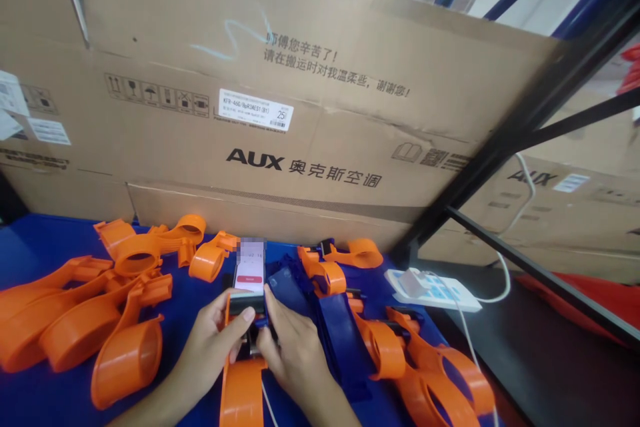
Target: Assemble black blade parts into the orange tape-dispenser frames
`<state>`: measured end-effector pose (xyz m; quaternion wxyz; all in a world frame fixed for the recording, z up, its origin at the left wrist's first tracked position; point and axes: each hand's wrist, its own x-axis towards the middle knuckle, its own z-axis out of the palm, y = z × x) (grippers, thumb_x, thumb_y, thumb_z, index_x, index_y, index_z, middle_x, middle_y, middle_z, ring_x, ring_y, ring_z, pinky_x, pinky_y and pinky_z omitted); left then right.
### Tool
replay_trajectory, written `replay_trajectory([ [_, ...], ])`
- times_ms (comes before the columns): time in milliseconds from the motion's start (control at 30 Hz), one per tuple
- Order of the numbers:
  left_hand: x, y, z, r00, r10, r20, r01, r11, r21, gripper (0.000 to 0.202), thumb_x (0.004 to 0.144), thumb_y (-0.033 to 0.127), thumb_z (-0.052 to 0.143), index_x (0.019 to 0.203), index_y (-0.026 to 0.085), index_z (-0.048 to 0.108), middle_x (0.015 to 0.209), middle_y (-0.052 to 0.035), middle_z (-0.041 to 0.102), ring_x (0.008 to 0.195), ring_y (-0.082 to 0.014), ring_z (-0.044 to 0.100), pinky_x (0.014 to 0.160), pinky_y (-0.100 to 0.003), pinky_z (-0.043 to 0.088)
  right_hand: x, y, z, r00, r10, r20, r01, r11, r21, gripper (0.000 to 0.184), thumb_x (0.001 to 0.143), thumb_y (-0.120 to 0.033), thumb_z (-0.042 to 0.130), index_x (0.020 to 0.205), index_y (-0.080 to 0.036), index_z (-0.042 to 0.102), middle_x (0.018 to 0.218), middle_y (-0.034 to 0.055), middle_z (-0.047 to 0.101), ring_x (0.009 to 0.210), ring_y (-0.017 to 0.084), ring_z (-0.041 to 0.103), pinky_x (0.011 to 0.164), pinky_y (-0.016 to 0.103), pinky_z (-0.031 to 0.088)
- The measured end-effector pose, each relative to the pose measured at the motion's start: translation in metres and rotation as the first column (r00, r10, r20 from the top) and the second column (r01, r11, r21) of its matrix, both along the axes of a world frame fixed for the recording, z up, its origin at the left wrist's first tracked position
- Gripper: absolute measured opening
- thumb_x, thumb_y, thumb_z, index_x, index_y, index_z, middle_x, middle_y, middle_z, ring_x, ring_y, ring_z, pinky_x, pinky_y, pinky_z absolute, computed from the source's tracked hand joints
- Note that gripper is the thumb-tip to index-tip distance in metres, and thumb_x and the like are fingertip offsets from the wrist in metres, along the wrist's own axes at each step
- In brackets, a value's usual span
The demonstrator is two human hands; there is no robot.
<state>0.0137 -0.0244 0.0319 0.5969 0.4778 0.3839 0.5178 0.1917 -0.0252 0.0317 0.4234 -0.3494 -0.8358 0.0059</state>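
Note:
In the lower middle, my left hand [213, 333] and my right hand [297, 347] close around the upper end of an orange plastic tape dispenser [243, 387]. Its wide ring hangs toward me, and a black roller [247, 303] crosses its top under my left thumb. My right fingers press at a small blue part beside the roller; the fingertips are partly hidden. Just beyond the hands stands a phone [250, 273] with a lit screen and a red button. Right of my right hand lie dark blue flat pieces [343, 333].
Several orange dispenser frames [130, 353] lie on the blue table cover [187, 360] at left. Others with dark parts [385, 347] lie at right. Beyond stand a large cardboard box [320, 127], a white power strip [435, 290] with cables, and a black rack post [500, 140].

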Motion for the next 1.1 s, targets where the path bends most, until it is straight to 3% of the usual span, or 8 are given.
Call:
replay_trajectory([
  [167, 0.0, 0.002, -0.006, 1.0, -0.014, 0.002, 0.014, 0.999, -0.03, 0.03, 0.092, 0.049, 0.071, 0.094, 0.019, 0.065, 0.049, 0.0083, 0.05, 0.04, -0.0085, 0.042, 0.043, -0.021, 0.034, 0.0, 0.001, 0.008, 1.0, 0.001, 0.011, -0.001, 1.0, -0.004, 0.067, 0.097, -0.011, 0.048, 0.163, -0.014, 0.032, 0.129, 0.0165, 0.074, 0.112, 0.026, 0.076, 0.092, 0.036, 0.066],
  [300, -0.004, 0.005, -0.008, 0.999, -0.037, 0.028, 0.039, 0.998, -0.056, 0.029, 0.092, 0.048, 0.071, 0.095, 0.019, 0.066, 0.045, 0.009, 0.047, 0.038, -0.008, 0.039, 0.043, -0.021, 0.032, 0.001, -0.002, 0.017, 0.997, 0.01, -0.075, -0.017, 0.996, -0.087, 0.047, 0.101, -0.016, 0.045, 0.147, -0.015, 0.056, 0.105, 0.0119, 0.08, 0.081, 0.022, 0.079, 0.074, 0.031, 0.066],
  [400, -0.007, 0.003, -0.006, 0.979, -0.172, 0.111, 0.176, 0.984, -0.03, 0.032, 0.089, 0.048, 0.074, 0.1, 0.018, 0.069, 0.045, 0.0083, 0.05, 0.036, -0.0065, 0.034, 0.042, -0.021, 0.03, 0.003, -0.007, 0.023, 0.973, -0.057, -0.225, 0.014, 0.982, -0.191, 0.033, 0.105, -0.02, 0.042, 0.116, -0.019, 0.072, 0.076, 0.0037, 0.076, 0.062, 0.017, 0.072, 0.062, 0.025, 0.059],
  [467, -0.008, 0.0, -0.004, 0.957, -0.251, 0.145, 0.254, 0.967, -0.001, 0.035, 0.088, 0.048, 0.074, 0.106, 0.018, 0.07, 0.051, 0.0044, 0.06, 0.035, -0.0057, 0.034, 0.042, -0.021, 0.03, 0.005, -0.008, 0.027, 0.95, -0.102, -0.295, 0.029, 0.97, -0.24, 0.031, 0.106, -0.024, 0.043, 0.103, -0.02, 0.073, 0.077, 0.0038, 0.076, 0.065, 0.017, 0.073, 0.062, 0.025, 0.057],
  [633, -0.007, -0.001, -0.002, 0.983, -0.148, 0.11, 0.152, 0.988, -0.033, 0.031, 0.089, 0.043, 0.075, 0.106, 0.018, 0.07, 0.063, 0.0007, 0.069, 0.038, -0.0043, 0.037, 0.043, -0.02, 0.029, 0.014, 0.003, 0.03, 0.872, -0.329, -0.362, 0.242, 0.933, -0.266, 0.025, 0.104, -0.03, 0.052, 0.093, -0.019, 0.072, 0.077, 0.0038, 0.072, 0.067, 0.018, 0.069, 0.062, 0.027, 0.054],
  [833, -0.01, 0.006, 0.007, 0.98, 0.063, 0.187, -0.029, 0.983, -0.181, 0.031, 0.093, 0.046, 0.07, 0.082, 0.017, 0.07, 0.041, 0.0073, 0.047, 0.043, -0.0075, 0.041, 0.052, -0.02, 0.038, 0.038, 0.021, 0.022, 0.828, -0.486, -0.28, 0.412, 0.865, -0.286, 0.024, 0.1, -0.027, 0.056, 0.115, -0.017, 0.072, 0.068, 0.0017, 0.068, 0.056, 0.019, 0.064, 0.057, 0.029, 0.054],
  [933, -0.009, 0.004, 0.012, 0.976, 0.081, 0.203, -0.039, 0.979, -0.2, 0.03, 0.091, 0.045, 0.073, 0.081, 0.016, 0.071, 0.043, 0.0064, 0.049, 0.044, -0.0082, 0.042, 0.053, -0.02, 0.039, 0.047, 0.026, 0.016, 0.8, -0.523, -0.296, 0.444, 0.846, -0.296, 0.03, 0.099, -0.025, 0.056, 0.123, -0.016, 0.07, 0.077, 0.0065, 0.074, 0.06, 0.021, 0.069, 0.057, 0.031, 0.057],
  [1100, -0.008, 0.007, 0.01, 0.985, 0.085, 0.152, -0.055, 0.979, -0.194, 0.029, 0.081, 0.046, 0.081, 0.079, 0.018, 0.072, 0.04, 0.0043, 0.053, 0.04, -0.0129, 0.047, 0.05, -0.025, 0.04, 0.051, 0.031, 0.01, 0.769, -0.484, -0.417, 0.367, 0.869, -0.332, 0.042, 0.097, -0.021, 0.054, 0.137, -0.013, 0.062, 0.101, 0.0135, 0.077, 0.07, 0.022, 0.075, 0.055, 0.032, 0.062],
])
